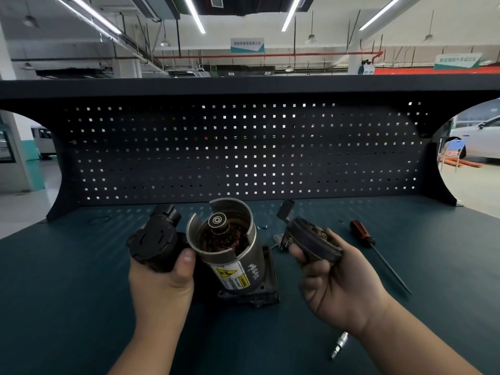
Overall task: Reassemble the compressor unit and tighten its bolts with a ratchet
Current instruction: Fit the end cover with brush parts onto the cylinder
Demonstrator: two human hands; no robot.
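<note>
— Where is the compressor unit [230,255]?
— Mid-bench and tilted, with its open metal barrel pointing toward twelve o'clock. Copper windings and a shaft end show inside, and a yellow warning label faces the camera.
— And the left hand [162,277]?
— At nine o'clock of the barrel. Its fingers curl round the black pump head [153,239] joined to the unit, and the thumb lies against the barrel's wall.
— The other one?
— The right hand [341,288] is at three o'clock, apart from the unit. Its fingers wrap round a dark round end cap [311,243], held off the bench. A black connector [285,209] sticks out past the cap toward eleven o'clock; I can't tell whether it is joined to the cap.
— What else is on the bench top [81,280]?
— A red-and-black screwdriver [365,238] lies at three o'clock, beyond the right hand, with its tip toward five. A small silver bit [340,345] lies at five o'clock, beside the right wrist. A few tiny screws [262,227] lie at one o'clock, between barrel and cap. A dark pegboard [243,152] stands at twelve.
</note>
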